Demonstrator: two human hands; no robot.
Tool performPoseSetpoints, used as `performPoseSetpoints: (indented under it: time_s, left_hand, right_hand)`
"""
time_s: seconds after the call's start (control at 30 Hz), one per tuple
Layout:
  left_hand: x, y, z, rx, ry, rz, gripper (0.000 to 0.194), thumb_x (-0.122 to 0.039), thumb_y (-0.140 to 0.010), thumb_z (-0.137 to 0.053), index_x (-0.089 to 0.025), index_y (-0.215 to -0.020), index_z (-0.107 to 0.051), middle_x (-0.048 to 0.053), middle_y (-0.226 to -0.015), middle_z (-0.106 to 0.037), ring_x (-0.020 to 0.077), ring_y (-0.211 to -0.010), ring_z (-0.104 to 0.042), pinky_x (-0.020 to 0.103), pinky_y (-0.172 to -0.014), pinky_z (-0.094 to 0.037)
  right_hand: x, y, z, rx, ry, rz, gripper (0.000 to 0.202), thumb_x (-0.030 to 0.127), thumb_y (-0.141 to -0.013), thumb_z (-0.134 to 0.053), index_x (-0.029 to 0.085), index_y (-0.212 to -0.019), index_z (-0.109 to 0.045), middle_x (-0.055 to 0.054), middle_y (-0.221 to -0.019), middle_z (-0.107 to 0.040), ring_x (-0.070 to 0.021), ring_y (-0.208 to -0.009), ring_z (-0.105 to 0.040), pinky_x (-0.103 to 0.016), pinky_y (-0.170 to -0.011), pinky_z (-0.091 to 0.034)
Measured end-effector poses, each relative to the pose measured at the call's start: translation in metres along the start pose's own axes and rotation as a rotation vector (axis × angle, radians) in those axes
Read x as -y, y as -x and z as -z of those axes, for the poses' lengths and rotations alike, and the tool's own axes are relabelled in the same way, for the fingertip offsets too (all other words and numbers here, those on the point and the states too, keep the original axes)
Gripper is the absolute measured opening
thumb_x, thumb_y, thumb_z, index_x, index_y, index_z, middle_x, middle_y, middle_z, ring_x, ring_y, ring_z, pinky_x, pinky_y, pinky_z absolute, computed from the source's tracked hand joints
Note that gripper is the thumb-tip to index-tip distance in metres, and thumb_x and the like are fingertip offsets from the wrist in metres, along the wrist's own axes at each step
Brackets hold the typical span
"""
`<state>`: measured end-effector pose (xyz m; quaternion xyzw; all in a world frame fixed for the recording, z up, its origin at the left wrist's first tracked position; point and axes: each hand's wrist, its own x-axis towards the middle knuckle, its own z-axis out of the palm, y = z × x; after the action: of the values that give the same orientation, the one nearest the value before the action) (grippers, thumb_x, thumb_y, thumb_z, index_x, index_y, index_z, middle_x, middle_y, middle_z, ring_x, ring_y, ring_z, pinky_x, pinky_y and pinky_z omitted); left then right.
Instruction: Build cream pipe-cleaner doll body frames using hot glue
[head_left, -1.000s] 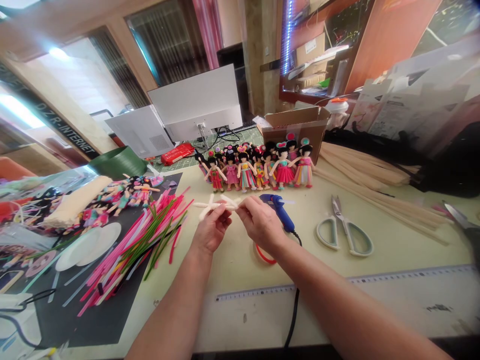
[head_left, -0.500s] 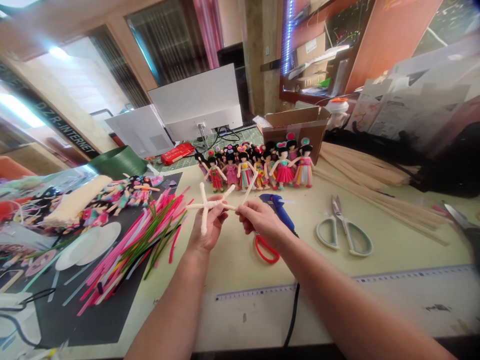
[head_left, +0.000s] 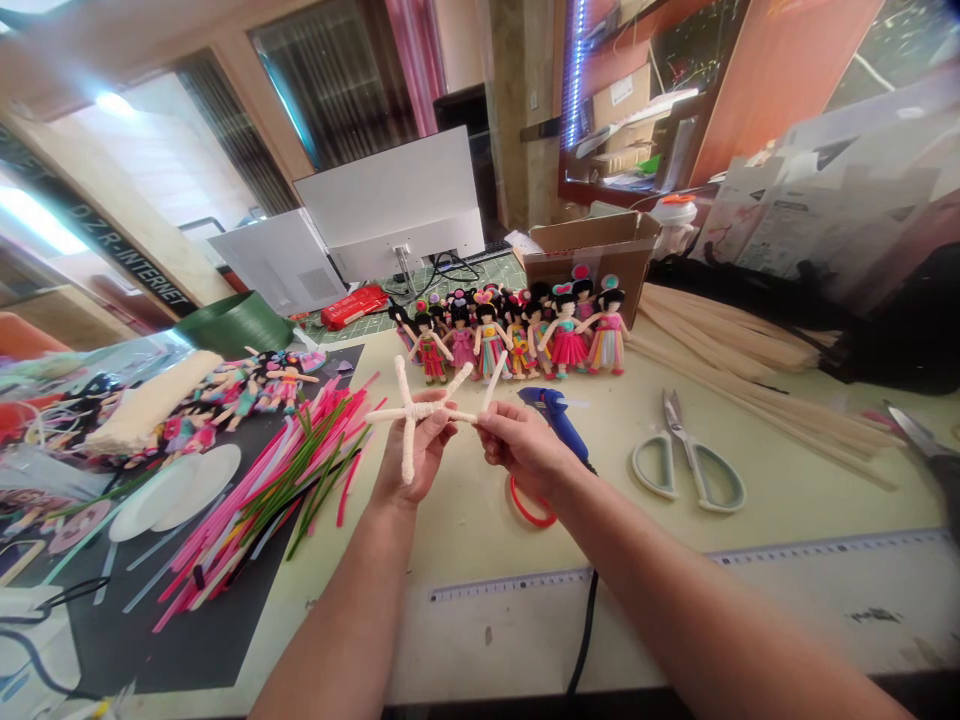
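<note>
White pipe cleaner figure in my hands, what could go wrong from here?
1. Both hands, left hand and right hand, pinch the white pipe cleaner figure at its thin joint; twisting may loosen a limb.
2. The blue glue gun lies just behind the right hand; its tip could be hot.

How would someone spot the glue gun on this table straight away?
Start at the row of finished dolls in front of the cardboard box. Just nearer lies the glue gun, beside the right hand. It is the only blue tool, trailing a black cord.
</note>
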<state>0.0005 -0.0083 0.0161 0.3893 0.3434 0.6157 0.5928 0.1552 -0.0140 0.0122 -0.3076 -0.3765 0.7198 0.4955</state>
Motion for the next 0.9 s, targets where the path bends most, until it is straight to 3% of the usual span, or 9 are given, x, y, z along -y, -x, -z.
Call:
performPoseSetpoints:
  time_s: [0.17,0.27,0.37,0.47,0.57,0.73,0.9]
  left_hand:
    - [-0.001,0.000,-0.001,0.019,-0.035,0.103,0.038,-0.025,-0.068,-0.079,-0.022,-0.103,-0.065,0.002,-0.089,-0.068,0.0128,-0.080,-0.064,0.024,-0.069,-0.048]
    - [0.002,-0.002,0.000,-0.070,-0.087,0.239,0.032,-0.022,-0.067,-0.076,-0.019,-0.096,-0.063,0.002,-0.086,-0.067,0.0120,-0.073,-0.063,0.023,-0.062,-0.046]
    - [0.005,-0.006,0.004,-0.185,-0.057,0.295,0.027,-0.019,-0.064,-0.072,-0.019,-0.088,-0.059,-0.001,-0.078,-0.064,0.0097,-0.065,-0.060,0.022,-0.056,-0.043]
    - [0.007,-0.009,0.007,-0.196,0.007,0.269,0.019,-0.022,-0.066,-0.071,-0.018,-0.076,-0.055,-0.004,-0.065,-0.056,0.0075,-0.056,-0.053,0.020,-0.051,-0.039]
    - [0.007,-0.008,0.007,-0.139,-0.004,0.247,0.024,-0.032,-0.071,-0.071,-0.015,-0.067,-0.055,-0.004,-0.056,-0.052,0.0060,-0.049,-0.047,0.020,-0.047,-0.036]
    - [0.010,-0.005,0.003,-0.069,-0.071,0.277,0.040,-0.047,-0.069,-0.075,-0.012,-0.085,-0.067,0.000,-0.063,-0.060,0.0062,-0.051,-0.050,0.019,-0.049,-0.039]
    - [0.010,-0.004,0.003,-0.020,0.038,0.338,0.035,-0.045,-0.068,-0.078,-0.015,-0.078,-0.062,-0.003,-0.059,-0.055,0.0050,-0.048,-0.046,0.017,-0.046,-0.036]
  right_hand:
    - [0.000,-0.002,0.001,-0.118,0.181,0.135,0.023,0.033,-0.076,-0.063,0.019,-0.065,-0.047,0.006,-0.056,-0.047,-0.0073,-0.047,-0.038,-0.024,-0.049,-0.030]
    - [0.006,-0.004,0.006,-0.251,0.317,0.226,0.022,0.034,-0.080,-0.059,0.021,-0.069,-0.046,0.006,-0.058,-0.045,-0.0087,-0.048,-0.039,-0.025,-0.049,-0.029]
    - [0.014,-0.005,0.013,-0.410,0.550,0.414,0.021,0.033,-0.085,-0.053,0.022,-0.070,-0.044,0.005,-0.060,-0.043,-0.0109,-0.054,-0.039,-0.026,-0.053,-0.032]
    - [0.019,-0.003,0.017,-0.496,0.866,0.672,0.019,0.027,-0.089,-0.049,0.022,-0.072,-0.043,0.001,-0.068,-0.046,-0.0139,-0.063,-0.043,-0.028,-0.060,-0.034]
    - [0.020,0.002,0.013,-0.444,1.100,0.821,0.018,0.021,-0.092,-0.044,0.022,-0.074,-0.043,-0.003,-0.076,-0.050,-0.0158,-0.070,-0.046,-0.029,-0.065,-0.036]
    - [0.011,0.009,0.003,-0.274,1.345,0.846,0.020,0.019,-0.095,-0.038,0.021,-0.077,-0.047,-0.005,-0.079,-0.052,-0.0168,-0.072,-0.046,-0.029,-0.064,-0.035]
    - [0.002,0.011,0.000,-0.178,1.523,0.877,0.021,0.014,-0.093,-0.039,0.020,-0.077,-0.052,-0.006,-0.080,-0.053,-0.0167,-0.070,-0.044,-0.029,-0.060,-0.030]
